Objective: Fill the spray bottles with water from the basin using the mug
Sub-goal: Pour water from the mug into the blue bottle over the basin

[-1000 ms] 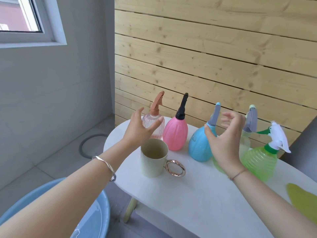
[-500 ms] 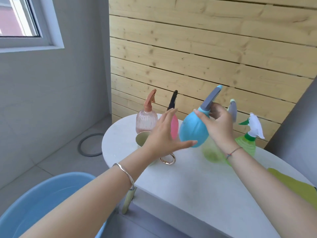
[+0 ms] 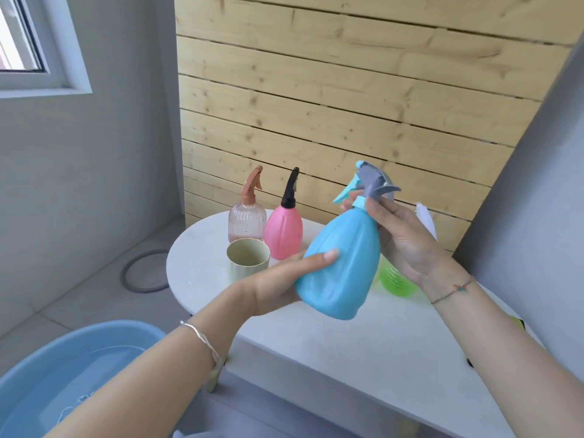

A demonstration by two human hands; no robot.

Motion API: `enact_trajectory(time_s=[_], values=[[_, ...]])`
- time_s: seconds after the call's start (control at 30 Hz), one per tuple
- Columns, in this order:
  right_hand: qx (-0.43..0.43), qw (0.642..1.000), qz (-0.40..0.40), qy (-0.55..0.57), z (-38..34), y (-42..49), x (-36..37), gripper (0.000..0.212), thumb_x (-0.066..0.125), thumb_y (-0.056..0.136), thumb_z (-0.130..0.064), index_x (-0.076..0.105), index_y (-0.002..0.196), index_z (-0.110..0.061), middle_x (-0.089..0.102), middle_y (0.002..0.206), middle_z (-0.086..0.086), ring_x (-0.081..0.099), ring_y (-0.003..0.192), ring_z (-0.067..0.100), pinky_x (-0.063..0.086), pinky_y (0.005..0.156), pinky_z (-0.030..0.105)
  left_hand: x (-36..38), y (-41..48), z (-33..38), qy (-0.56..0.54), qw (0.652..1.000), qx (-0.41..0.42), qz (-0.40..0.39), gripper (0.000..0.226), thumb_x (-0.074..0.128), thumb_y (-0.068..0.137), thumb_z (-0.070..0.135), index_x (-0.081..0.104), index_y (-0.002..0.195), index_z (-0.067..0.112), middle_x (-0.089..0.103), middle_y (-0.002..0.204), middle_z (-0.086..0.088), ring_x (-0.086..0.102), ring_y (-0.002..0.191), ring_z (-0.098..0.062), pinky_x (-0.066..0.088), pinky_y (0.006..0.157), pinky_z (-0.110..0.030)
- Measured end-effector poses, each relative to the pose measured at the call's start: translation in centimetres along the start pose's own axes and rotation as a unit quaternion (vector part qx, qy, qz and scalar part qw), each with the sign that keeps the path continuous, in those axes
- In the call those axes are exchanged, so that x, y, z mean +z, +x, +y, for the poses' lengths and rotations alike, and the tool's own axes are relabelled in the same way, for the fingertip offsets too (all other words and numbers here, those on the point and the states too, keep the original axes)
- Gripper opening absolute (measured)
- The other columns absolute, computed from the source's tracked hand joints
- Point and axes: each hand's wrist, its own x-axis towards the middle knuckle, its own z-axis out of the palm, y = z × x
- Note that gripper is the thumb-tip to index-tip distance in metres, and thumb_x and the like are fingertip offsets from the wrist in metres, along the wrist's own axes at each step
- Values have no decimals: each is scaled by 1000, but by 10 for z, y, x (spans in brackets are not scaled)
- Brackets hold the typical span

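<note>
A blue spray bottle (image 3: 343, 263) with a grey trigger head is held tilted in the air above the white table (image 3: 363, 336). My left hand (image 3: 284, 279) grips its round body from the left. My right hand (image 3: 401, 238) holds its neck just under the spray head. On the table behind stand a cream mug (image 3: 248, 259), a clear pink bottle (image 3: 247, 221) and a solid pink bottle (image 3: 283, 233). Green bottles (image 3: 396, 281) are mostly hidden behind my right hand. The blue basin (image 3: 72, 374) with water sits on the floor at lower left.
A wooden plank wall (image 3: 331, 105) backs the table. A grey ring (image 3: 143, 271) lies on the floor to the left. A grey surface (image 3: 537, 216) rises at the right edge, and a yellow-green scrap (image 3: 518, 322) shows beside it.
The blue bottle was lifted off the table by my right hand and brought closer. My left hand moved from near the mug onto the bottle's body.
</note>
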Motion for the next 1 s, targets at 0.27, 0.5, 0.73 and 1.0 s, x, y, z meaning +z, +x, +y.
enact_trajectory(time_s=[0.27,0.5,0.73,1.0], values=[[-37,993,113,15,12,-9,11,31,77,61,-40,74,88,-24,72,102,2,66,99,16,50,96,39,19,3,3,101,983,43,148,79,72,65,60,43,133,32,60,124,11,64,96,9,51,71,-12],[-9,994,100,36,11,-12,20,28,64,77,-31,67,100,-14,73,100,2,68,90,14,53,87,35,17,5,-1,-62,987,-66,132,44,35,97,61,62,117,33,67,123,3,64,109,-15,53,92,-35],[-25,984,175,2,16,-10,30,20,67,78,-35,70,91,-21,70,85,-3,63,78,13,53,79,34,24,8,2,54,986,19,156,79,69,61,72,50,125,30,66,121,6,66,107,-8,53,90,-28],[-14,974,224,39,26,-12,29,12,68,84,-28,69,90,-18,67,79,-3,61,76,15,53,79,35,24,9,0,80,985,34,150,58,57,86,64,47,135,36,62,126,12,62,108,0,50,84,-17]])
